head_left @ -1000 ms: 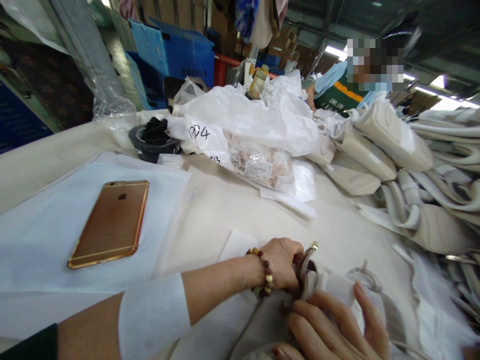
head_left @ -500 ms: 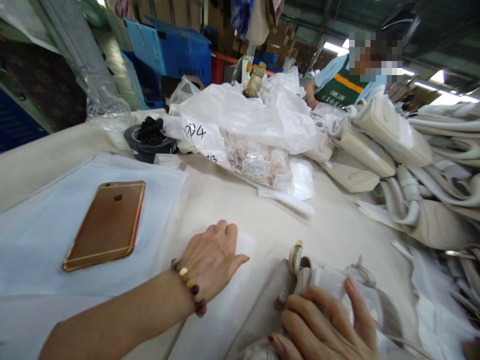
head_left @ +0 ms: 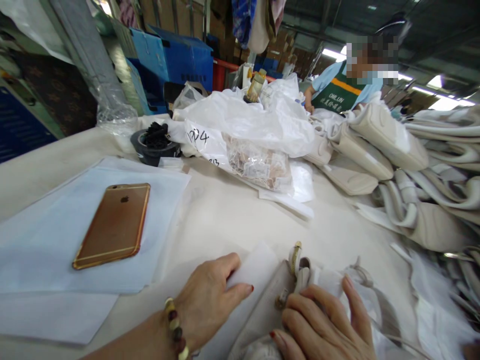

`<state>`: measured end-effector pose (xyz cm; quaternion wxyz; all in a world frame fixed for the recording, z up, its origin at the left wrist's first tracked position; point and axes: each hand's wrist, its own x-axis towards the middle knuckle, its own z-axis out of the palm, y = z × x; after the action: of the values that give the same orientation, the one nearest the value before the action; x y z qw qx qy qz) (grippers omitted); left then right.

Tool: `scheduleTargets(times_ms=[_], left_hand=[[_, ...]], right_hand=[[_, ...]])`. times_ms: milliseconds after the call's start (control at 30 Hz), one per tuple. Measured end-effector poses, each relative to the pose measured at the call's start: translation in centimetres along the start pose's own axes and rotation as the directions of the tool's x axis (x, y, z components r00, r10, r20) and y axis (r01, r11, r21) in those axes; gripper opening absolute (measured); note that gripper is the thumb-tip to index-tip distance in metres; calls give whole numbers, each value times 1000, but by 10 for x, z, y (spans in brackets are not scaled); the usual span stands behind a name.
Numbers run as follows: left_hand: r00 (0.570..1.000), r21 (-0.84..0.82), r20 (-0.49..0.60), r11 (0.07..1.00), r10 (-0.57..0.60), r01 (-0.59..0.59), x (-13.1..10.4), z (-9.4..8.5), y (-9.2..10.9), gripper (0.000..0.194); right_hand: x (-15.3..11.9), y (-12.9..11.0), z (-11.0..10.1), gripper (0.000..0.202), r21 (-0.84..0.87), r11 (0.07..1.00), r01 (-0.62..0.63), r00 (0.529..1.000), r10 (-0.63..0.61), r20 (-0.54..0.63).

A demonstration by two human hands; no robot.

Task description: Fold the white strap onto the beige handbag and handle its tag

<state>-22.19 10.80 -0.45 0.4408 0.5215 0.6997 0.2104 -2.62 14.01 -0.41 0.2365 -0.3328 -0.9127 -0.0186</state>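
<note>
Lying flat on the table (head_left: 232, 215), the left hand (head_left: 208, 300) has its fingers a little spread, and the thumb and first finger pinch the edge of a thin white sheet (head_left: 255, 267). A bead bracelet (head_left: 175, 330) sits on that wrist. The right hand (head_left: 322, 325) is low in the picture, just to the right. Its fingers are curled down over a beige bag (head_left: 262, 310) and press on it. The hand is not a tight fist, and I cannot tell if it really grips the bag or only holds it down. The bag lies on the table right in front of the person, between the two hands, and the white sheet touches its left side. A gold clasp (head_left: 295, 257) sticks up at the top of the bag, just above the right fingers.

To the left, well apart from the hands, a gold phone (head_left: 114, 225) lies face down on a big white cloth (head_left: 48, 240). Farther back sit a roll of black tape (head_left: 154, 145) and a heap of white plastic bags (head_left: 243, 120). Many more beige bags (head_left: 390, 140) are piled on the right side. Another person in a green apron (head_left: 335, 95) stands at the far end of the table.
</note>
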Motion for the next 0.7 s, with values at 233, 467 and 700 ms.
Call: scheduleTargets(times_ms=[233, 467, 700], left_hand=[[988, -148, 121, 986, 92, -74, 10, 5, 13, 18], [983, -90, 119, 987, 140, -130, 25, 10, 23, 19], [931, -83, 295, 976, 215, -199, 40, 9, 43, 10]], right_hand=[[1, -1, 1, 47, 5, 1000, -2, 1000, 3, -19], [0, -1, 0, 49, -2, 1000, -4, 1000, 4, -29], [-1, 2, 5, 48, 29, 999, 27, 1000, -26, -14]])
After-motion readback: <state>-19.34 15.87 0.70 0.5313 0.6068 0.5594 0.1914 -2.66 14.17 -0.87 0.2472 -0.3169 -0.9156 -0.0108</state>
